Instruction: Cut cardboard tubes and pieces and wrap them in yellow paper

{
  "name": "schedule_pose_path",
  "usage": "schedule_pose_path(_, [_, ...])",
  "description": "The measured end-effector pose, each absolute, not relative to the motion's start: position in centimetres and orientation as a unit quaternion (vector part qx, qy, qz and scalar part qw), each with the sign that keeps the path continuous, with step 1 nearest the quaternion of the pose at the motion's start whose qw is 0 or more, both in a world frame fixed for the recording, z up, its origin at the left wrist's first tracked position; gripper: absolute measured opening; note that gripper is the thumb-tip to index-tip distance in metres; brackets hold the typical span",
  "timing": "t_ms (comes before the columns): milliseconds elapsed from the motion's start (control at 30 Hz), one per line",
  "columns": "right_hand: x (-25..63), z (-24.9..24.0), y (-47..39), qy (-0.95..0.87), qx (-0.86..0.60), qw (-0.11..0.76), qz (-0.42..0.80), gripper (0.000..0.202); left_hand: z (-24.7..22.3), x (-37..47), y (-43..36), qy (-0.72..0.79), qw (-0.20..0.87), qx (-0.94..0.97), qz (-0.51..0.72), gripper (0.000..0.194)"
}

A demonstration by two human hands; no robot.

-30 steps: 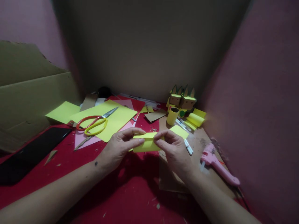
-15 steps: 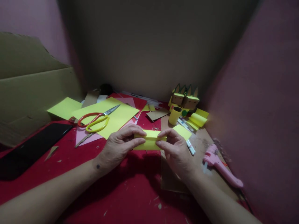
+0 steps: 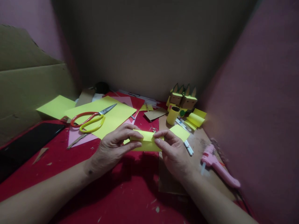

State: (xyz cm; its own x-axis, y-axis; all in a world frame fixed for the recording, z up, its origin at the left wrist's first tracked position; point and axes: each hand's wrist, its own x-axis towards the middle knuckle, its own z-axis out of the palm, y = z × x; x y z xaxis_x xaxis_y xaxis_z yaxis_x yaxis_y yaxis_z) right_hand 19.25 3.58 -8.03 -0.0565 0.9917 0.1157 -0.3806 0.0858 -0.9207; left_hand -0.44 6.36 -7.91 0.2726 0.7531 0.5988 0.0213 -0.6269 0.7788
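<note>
Between my two hands, above the red cloth, is a small piece of yellow paper [image 3: 147, 145] with its upper edge bent over. My left hand [image 3: 119, 141] pinches its left end between thumb and fingers. The right end is pinched by my right hand [image 3: 171, 149] in the same way. Scissors [image 3: 90, 120] with one red and one yellow handle lie on a large yellow sheet [image 3: 116, 115] to the left. Beyond my right hand a yellow paper tube [image 3: 173, 115] stands upright, and a small yellow sheet [image 3: 179, 133] lies nearer.
A pink glue gun [image 3: 217, 165] rests at the right on a cardboard sheet [image 3: 171, 180]. Markers [image 3: 188, 148] lie by it. Small cardboard figures [image 3: 183, 99] stand at the back. A black flat object [image 3: 30, 143] and a cardboard panel [image 3: 28, 90] are at left.
The view has turned slightly, so most things sit a little further left. Both hands still pinch the yellow paper, and my fingers have shifted slightly along its fold.
</note>
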Motion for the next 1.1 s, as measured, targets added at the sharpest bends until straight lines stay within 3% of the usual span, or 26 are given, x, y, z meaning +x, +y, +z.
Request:
schedule_pose_path(300, [19.2, -8.4, 3.5, -0.438, -0.357, 0.591, 0.575, 0.011, -7.8, -0.2, 6.1, 0.304, 0.371, 0.694, 0.537, 0.018])
schedule_pose_path(467, [19.2, -8.5, 3.4, -0.474, -0.385, 0.614, 0.5, 0.004, -7.8, 0.0, 6.4, 0.382, 0.422, 0.604, 0.558, 0.047])
schedule_pose_path(667, [19.3, -8.5, 3.2, -0.531, -0.391, 0.643, 0.389, 0.008, -6.4, -0.5, 6.2, 0.443, 0.372, 0.635, 0.513, 0.024])
schedule_pose_path(1100, [19.4, -8.2, 3.0, -0.592, -0.374, 0.612, 0.368, 0.015, -6.2, -1.0, 6.4, 0.452, 0.469, 0.635, 0.416, 0.026])
